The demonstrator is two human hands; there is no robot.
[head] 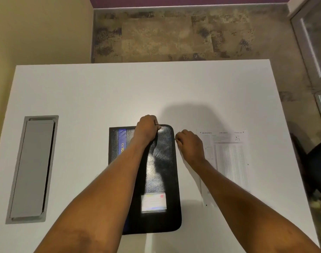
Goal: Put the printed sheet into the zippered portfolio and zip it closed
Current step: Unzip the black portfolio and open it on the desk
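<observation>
A white table (119, 92) is seen from above. A black zippered portfolio (161, 161) lies flat on it, and the printed sheet (230, 157) lies just beside it. The top edge is held down by the left hand (146, 128), curled shut. Something tiny at the corner, likely the zipper pull, is pinched by the right hand (189, 143). Opening seems to be the step now. Next, the zipper must be pulled around the edge.

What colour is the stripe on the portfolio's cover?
Blue, with yellow lettering, on the black portfolio; the stripe shows in the head view.
</observation>
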